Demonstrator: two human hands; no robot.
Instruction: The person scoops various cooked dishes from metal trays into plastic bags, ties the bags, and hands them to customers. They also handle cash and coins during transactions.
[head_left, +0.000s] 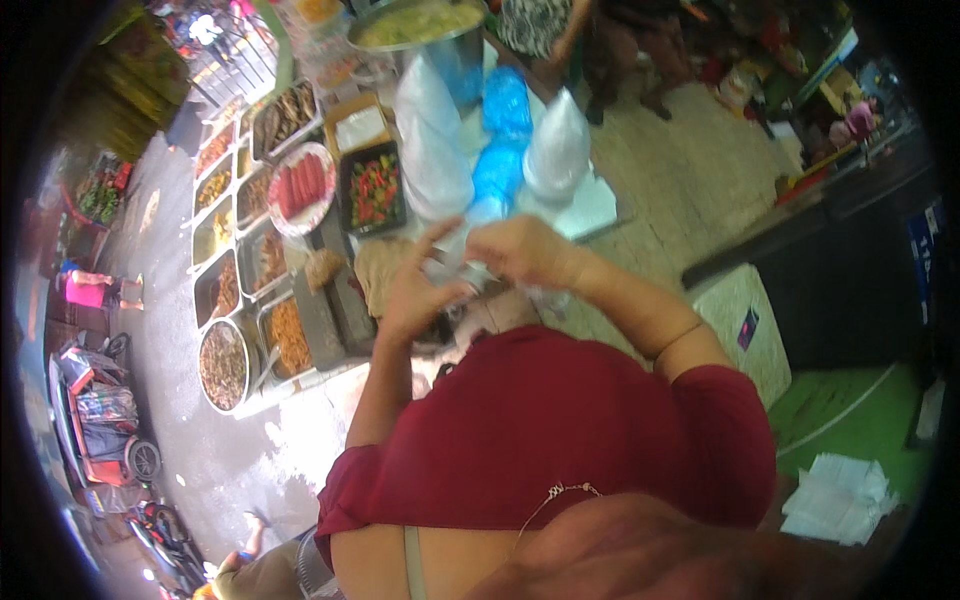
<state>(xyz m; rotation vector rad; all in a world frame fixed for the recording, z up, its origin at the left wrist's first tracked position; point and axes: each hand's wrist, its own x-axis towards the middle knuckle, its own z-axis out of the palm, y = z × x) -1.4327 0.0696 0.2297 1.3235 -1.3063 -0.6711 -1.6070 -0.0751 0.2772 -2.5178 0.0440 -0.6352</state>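
Observation:
My right hand has its fingers curled together on what looks like a thin clear plastic bag, blurred between my hands. Facing it, my left hand has thumb and forefinger spread around the plastic; whether it grips any is unclear. Just beyond my hands stand white cone-topped bundles and a blue plastic-wrapped bundle. Left of these lies a black tray of red and green chopped food. A brown cloth or bag is partly covered by my left hand.
Metal trays of cooked food fill the left side, with a plate of red sausages and a round pot. A large pot stands at the far end. A white stool-like surface holding a phone is at right.

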